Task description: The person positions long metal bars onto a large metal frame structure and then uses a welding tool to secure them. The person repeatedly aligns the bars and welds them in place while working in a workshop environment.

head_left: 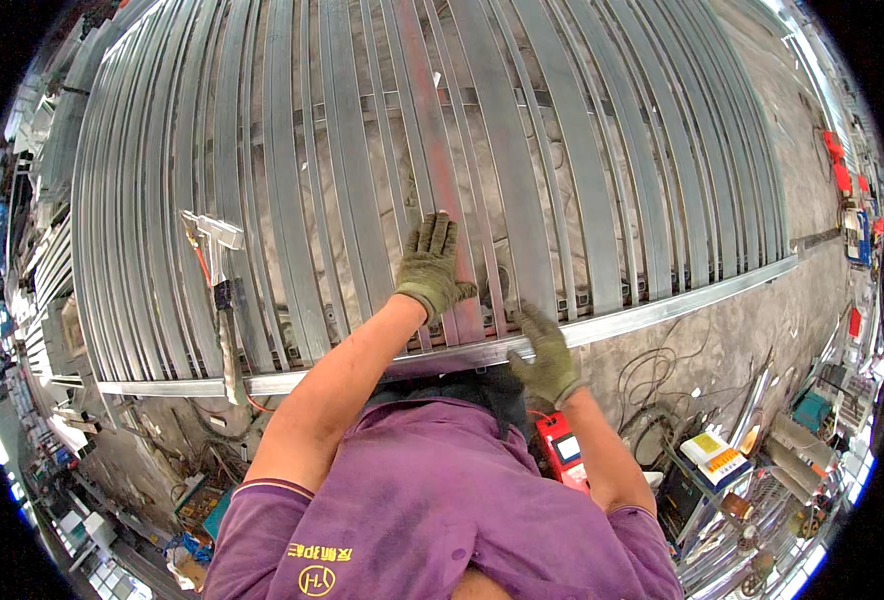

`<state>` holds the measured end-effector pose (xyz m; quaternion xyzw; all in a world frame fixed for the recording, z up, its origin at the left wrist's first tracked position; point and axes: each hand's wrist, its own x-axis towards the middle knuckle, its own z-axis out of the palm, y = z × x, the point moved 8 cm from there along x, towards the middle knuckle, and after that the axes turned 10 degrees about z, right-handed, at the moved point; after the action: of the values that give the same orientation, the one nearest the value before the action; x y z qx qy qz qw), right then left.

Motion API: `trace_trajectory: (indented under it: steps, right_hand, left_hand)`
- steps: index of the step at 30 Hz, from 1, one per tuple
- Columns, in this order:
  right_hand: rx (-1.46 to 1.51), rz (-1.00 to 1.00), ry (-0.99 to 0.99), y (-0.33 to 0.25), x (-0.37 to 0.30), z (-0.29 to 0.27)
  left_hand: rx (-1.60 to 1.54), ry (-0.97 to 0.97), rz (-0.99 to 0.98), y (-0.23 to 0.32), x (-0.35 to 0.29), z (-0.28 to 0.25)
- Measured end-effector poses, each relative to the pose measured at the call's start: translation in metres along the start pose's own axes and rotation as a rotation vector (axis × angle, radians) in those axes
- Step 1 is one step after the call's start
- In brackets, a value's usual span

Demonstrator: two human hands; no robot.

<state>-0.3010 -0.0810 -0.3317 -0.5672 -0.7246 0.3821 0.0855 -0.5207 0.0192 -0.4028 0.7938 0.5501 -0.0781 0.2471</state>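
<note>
My left hand (pixel 429 265), in an olive-green glove, lies flat on the metal slats near the middle of a large frame. Its fingers stretch away from me and are close together, with the thumb out to the right. My right hand (pixel 545 352), gloved the same, is over the front rail (pixel 677 303), its fingers extended toward a wide grey slat (pixel 524 200); whether it touches is unclear. Neither hand holds anything. A reddish streak of light runs along the slat (pixel 440 170) beside my left hand. To the left, a hammer-like tool (pixel 224 290) rests across slats and rail.
A red device with a small screen (pixel 565 447) is close to my right forearm. Black cables (pixel 652 375) coil on the concrete floor at right. A yellow-and-white box (pixel 714 457) stands on a cart lower right. Stacked metal bars (pixel 52 255) lie far left.
</note>
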Motion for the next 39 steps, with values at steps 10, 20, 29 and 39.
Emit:
trace_trajectory:
  steps: [10,20,29,39]
  right_hand:
    - [-0.215,0.190,0.637,0.170,0.050,-0.141]
    - [-0.640,0.226,0.577,0.200,0.115,-0.150]
    - [-0.609,0.202,0.619,0.197,0.119,-0.146]
    - [-0.611,0.221,0.459,0.224,0.106,-0.150]
  left_hand:
    - [-0.039,-0.042,-0.045,0.008,0.012,-0.014]
    - [-0.056,-0.090,-0.105,0.013,0.014,-0.012]
    - [-0.082,-0.064,-0.153,0.018,0.019,-0.018]
    - [0.002,0.735,-0.572,-0.080,-0.132,-0.039]
